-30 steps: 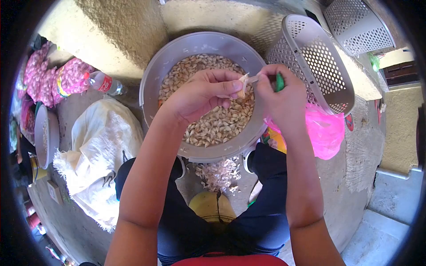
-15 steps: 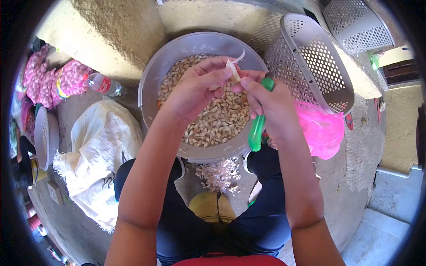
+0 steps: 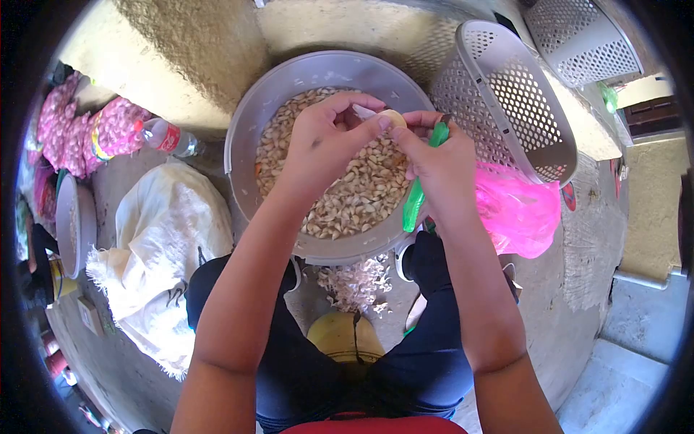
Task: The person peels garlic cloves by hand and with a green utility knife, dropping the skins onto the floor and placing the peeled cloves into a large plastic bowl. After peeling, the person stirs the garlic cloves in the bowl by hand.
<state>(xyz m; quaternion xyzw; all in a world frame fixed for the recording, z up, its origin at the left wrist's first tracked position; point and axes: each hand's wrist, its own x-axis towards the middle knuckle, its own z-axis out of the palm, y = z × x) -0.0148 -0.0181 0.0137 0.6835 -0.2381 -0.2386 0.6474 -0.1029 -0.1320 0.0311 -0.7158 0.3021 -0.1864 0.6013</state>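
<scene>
Over a wide grey tub [image 3: 242,108], my left hand [image 3: 325,141] pinches a pale garlic clove [image 3: 394,118] with loose white skin at its side. My right hand [image 3: 439,159] is closed around a green-handled knife [image 3: 415,206], whose handle slants down out of the palm. A short dark part of it shows near the right fingertips; the rest of the blade is hidden. Right thumb and fingertips also touch the clove. Below both hands, many garlic cloves [image 3: 354,192] lie in water inside the tub.
Garlic peelings [image 3: 356,283] are heaped on the floor between my feet. A perforated grey basket [image 3: 524,101] and a pink plastic bag [image 3: 517,217] stand right of the tub. Left are a white woven sack [image 3: 163,239], a plastic bottle [image 3: 168,136] and pink net bags of garlic [image 3: 119,130].
The clove has turned between my fingertips, with a rounded pale side now facing up. My left hand has rolled over to show its back, and the right hand has shifted slightly left.
</scene>
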